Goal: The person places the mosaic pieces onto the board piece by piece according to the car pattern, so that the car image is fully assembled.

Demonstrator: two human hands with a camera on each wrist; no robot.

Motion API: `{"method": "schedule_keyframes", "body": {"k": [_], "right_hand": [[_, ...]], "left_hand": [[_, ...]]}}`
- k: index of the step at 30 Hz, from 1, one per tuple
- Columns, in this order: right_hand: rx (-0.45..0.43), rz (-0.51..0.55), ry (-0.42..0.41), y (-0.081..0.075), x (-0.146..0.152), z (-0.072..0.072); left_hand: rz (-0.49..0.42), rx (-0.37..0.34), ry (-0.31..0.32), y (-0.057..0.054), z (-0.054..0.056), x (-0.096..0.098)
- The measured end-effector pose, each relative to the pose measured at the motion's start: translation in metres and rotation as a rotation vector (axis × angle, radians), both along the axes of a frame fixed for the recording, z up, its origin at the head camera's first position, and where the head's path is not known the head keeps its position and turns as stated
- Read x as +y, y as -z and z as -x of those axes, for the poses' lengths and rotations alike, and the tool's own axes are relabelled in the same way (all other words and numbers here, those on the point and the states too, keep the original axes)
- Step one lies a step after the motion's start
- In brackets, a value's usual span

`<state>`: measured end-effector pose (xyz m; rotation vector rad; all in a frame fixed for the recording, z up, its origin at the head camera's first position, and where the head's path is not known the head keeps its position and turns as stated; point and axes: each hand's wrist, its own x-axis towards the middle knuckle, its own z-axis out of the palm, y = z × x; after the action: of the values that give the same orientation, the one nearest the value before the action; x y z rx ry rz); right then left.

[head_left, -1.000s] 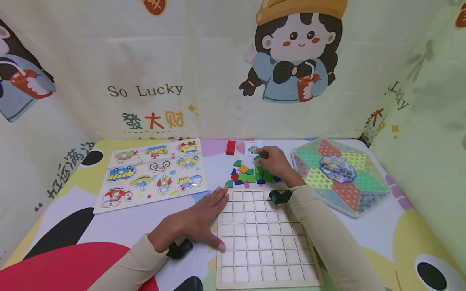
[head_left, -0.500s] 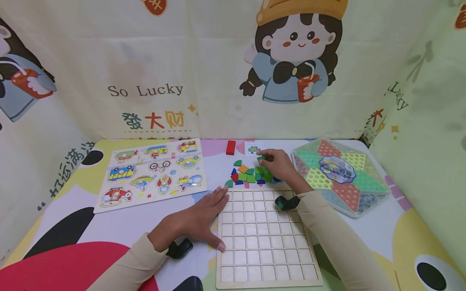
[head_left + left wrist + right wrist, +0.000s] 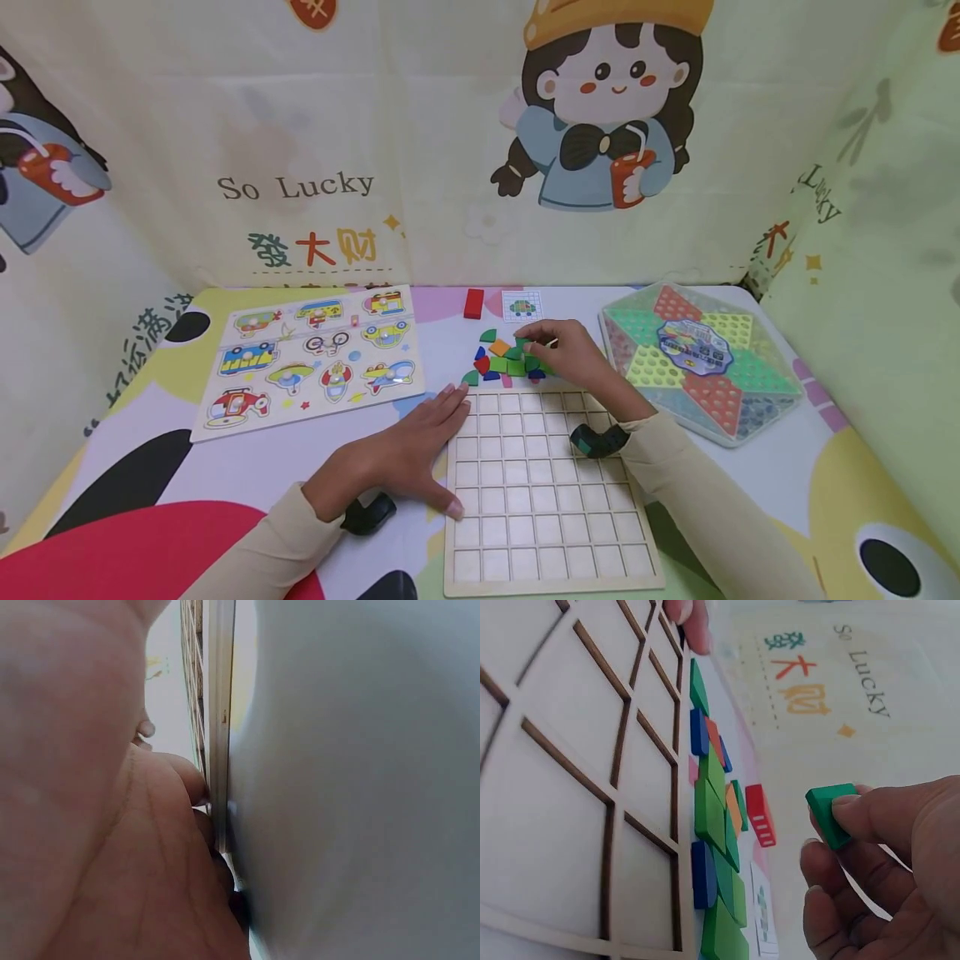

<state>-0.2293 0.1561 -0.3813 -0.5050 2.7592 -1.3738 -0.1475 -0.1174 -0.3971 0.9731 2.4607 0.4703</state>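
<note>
My right hand (image 3: 573,358) pinches a dark green block (image 3: 829,817) between thumb and fingers, held up above a pile of small coloured blocks. The pile has green squares (image 3: 498,365), an orange piece (image 3: 500,348), a red piece (image 3: 482,365) and blue pieces (image 3: 703,874). In front of it lies a wooden grid board (image 3: 528,533) with bare white cells. My left hand (image 3: 408,450) lies against the board's left edge with its fingers straight. In the left wrist view the palm (image 3: 150,862) hides most of that contact.
Behind the pile lie a red block (image 3: 473,303) and a small card (image 3: 522,307) with a green picture on a grid. A vehicle puzzle board (image 3: 311,358) lies to the left. To the right is a hexagonal Chinese checkers box (image 3: 701,362).
The right hand has drawn back slightly from the card, down toward the pile and the board, with the green block still pinched. The left hand stays on the board's edge.
</note>
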Motion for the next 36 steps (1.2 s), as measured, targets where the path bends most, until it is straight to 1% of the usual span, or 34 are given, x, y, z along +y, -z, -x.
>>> {"method": "schedule_keyframes", "body": {"k": [4,12,19,26,33,36], "right_hand": [[-0.034,0.011,-0.038,0.000,-0.001,-0.006],[-0.090,0.055,-0.083,0.003,-0.003,-0.019],[-0.080,0.057,-0.166,0.006,-0.004,-0.030],[-0.085,0.052,-0.242,0.006,-0.001,-0.041],[-0.061,0.043,-0.320,0.007,-0.002,-0.048],[-0.095,0.023,-0.323,0.006,-0.004,-0.052]], "left_hand": [[0.008,0.000,-0.003,0.001,0.000,0.000],[0.003,-0.002,-0.001,0.000,0.001,0.000],[-0.001,-0.008,-0.002,0.000,0.001,0.000],[0.010,-0.003,0.010,0.001,0.001,0.000],[0.010,-0.009,-0.001,0.001,0.001,0.000],[0.003,-0.009,0.002,0.001,0.001,0.000]]}}
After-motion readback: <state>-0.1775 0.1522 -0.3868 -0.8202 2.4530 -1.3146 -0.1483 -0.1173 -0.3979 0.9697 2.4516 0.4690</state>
